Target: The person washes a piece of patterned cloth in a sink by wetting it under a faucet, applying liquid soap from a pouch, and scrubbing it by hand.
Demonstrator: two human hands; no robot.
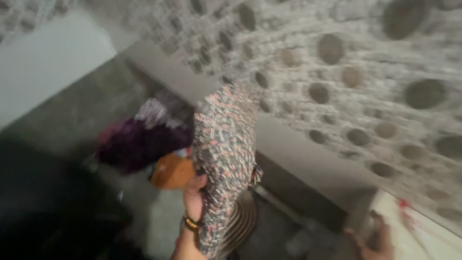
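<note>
The frame is blurred. The left hand (195, 195), a bangle (192, 223) at its wrist, has its grip closed on the edge of a speckled woven cloth (224, 144) held up before a grey wall with dark round spots (365, 72). Behind the cloth lie a dark purple bundle (139, 142) and an orange thing (171, 172). The right hand (370, 238) shows at the lower right, beside a pale surface (423, 240); its grip cannot be made out.
</note>
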